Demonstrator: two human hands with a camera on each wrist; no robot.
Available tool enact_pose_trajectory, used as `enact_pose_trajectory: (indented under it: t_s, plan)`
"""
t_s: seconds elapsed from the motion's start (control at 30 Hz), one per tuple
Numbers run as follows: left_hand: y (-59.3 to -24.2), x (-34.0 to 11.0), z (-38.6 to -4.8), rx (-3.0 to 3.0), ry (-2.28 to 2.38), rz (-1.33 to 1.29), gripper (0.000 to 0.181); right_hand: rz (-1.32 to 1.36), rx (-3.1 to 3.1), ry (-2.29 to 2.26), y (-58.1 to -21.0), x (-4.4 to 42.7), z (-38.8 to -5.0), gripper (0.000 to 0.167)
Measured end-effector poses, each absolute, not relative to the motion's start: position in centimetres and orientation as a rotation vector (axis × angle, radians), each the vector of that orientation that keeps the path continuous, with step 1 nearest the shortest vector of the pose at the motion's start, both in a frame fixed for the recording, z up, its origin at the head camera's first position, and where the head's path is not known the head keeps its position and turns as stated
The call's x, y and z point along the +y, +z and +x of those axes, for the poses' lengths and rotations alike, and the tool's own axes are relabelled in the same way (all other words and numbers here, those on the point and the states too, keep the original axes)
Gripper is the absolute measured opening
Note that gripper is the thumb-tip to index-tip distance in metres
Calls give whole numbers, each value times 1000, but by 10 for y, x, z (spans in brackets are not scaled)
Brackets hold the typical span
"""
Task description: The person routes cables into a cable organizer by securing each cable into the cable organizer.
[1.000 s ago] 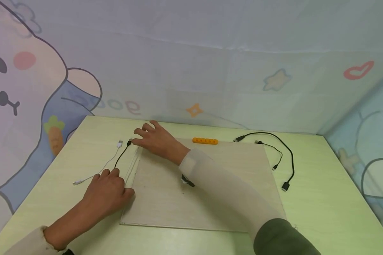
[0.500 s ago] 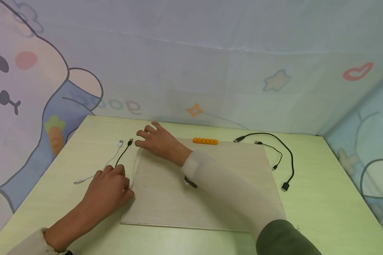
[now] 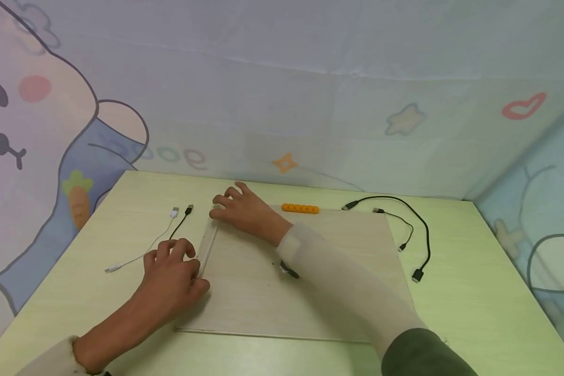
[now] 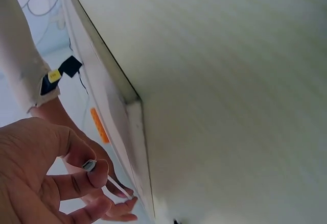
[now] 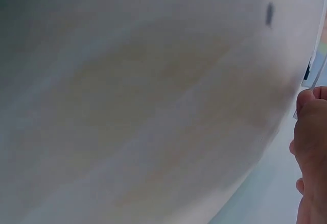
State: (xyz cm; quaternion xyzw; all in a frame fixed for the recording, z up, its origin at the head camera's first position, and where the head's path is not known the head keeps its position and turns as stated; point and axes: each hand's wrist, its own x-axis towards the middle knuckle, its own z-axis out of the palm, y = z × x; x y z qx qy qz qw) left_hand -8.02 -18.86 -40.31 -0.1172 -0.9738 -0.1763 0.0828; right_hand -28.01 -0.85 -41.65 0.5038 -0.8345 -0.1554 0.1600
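Observation:
A white cable (image 3: 209, 250) runs taut between the two hands over the left edge of the pale board (image 3: 310, 308). The left hand (image 3: 171, 279) pinches its near end; in the left wrist view a metal connector tip (image 4: 89, 165) shows between thumb and finger of the left hand (image 4: 66, 178). At the board's far left corner the right hand (image 3: 246, 211) pinches the other end, its remaining fingers spread. The right wrist view has the right hand (image 5: 311, 132) at the edge, with the cable (image 5: 319, 71) leaving its fingertips.
Left of the board lie a white cable (image 3: 143, 253) and a black cable (image 3: 180, 222). An orange holder (image 3: 300, 208) sits at the board's back edge. To the right are a short black cable (image 3: 406, 223) and a longer one (image 3: 429, 235). A small dark object (image 3: 289, 270) is beside the right sleeve.
Both hands have moved slightly to the right with the white cable, which now lies over the board's left part instead of beside its edge. It looked slack half a second ago and is straight now.

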Motion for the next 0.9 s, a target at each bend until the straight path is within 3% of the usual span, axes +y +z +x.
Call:
enact_pose_trajectory:
  t_s: [0.57, 0.9]
  plan:
    - [-406, -158, -86, -2892, -514, -446, 30, 1454, -2467, -500, -408, 16, -284, 29]
    - [-472, -166, -113, -2806, -481, -504, 31, 1473, -2472, -496, -403, 27, -285, 29]
